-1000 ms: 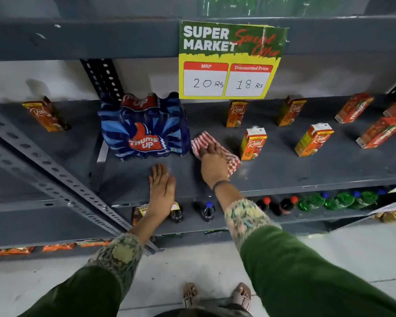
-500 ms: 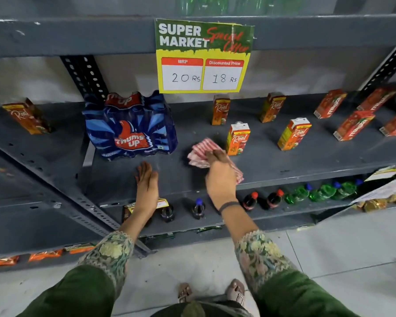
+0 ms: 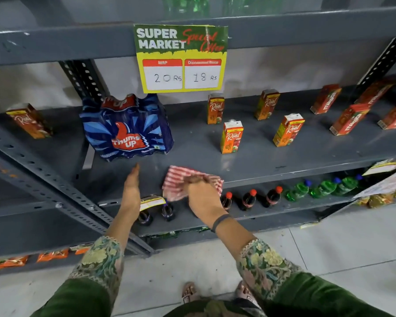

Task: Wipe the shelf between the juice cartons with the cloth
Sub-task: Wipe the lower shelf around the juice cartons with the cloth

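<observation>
The right hand [image 3: 202, 197] bends down at the wrist, fingers [image 3: 193, 179] pinching the striped cloth [image 3: 181, 184] at the shelf [image 3: 249, 163] front edge, at 7 o'clock from the nearest juice carton [image 3: 231, 137]. The left hand [image 3: 131, 191] stands on its edge at 9 o'clock, fingers straight and pressed together

Red-and-white striped cloth [image 3: 181, 179], grey shelf [image 3: 261, 161], orange cartons [image 3: 231, 137]

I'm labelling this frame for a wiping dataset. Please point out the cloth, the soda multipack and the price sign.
Red-and-white striped cloth [image 3: 181, 179]: head view, bare upper-left fold.
Blue shrink-wrapped Thums Up multipack [image 3: 127, 131]: head view, front wrap.
Yellow-and-green paper price sign [image 3: 181, 58]: head view, centre.
</observation>
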The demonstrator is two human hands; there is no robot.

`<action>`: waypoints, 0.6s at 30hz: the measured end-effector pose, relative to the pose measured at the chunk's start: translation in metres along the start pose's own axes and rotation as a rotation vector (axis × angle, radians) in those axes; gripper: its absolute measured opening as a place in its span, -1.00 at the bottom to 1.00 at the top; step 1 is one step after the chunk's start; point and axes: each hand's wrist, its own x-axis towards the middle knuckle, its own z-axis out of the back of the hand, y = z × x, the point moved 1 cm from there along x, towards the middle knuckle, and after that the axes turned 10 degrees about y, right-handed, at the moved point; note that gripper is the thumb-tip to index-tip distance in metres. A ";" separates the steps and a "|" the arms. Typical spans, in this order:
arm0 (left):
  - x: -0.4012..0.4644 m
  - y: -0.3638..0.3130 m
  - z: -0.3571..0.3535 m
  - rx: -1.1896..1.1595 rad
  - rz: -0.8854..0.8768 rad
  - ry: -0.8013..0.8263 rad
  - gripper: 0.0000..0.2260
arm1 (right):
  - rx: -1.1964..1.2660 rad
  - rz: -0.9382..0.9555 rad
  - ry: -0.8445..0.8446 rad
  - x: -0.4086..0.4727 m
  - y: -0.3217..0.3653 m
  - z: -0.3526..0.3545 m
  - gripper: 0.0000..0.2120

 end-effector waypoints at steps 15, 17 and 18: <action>-0.080 -0.048 -0.269 0.350 -0.591 0.221 -0.71 | 1.245 0.014 0.089 -0.142 -0.237 0.172 -0.72; -0.092 -0.066 -0.326 0.201 -0.641 0.144 -0.87 | 1.574 -0.008 0.048 -0.174 -0.280 0.191 -0.56; -0.098 -0.074 -0.352 0.123 -0.656 0.110 -0.87 | 1.673 -0.008 0.052 -0.190 -0.299 0.198 -0.51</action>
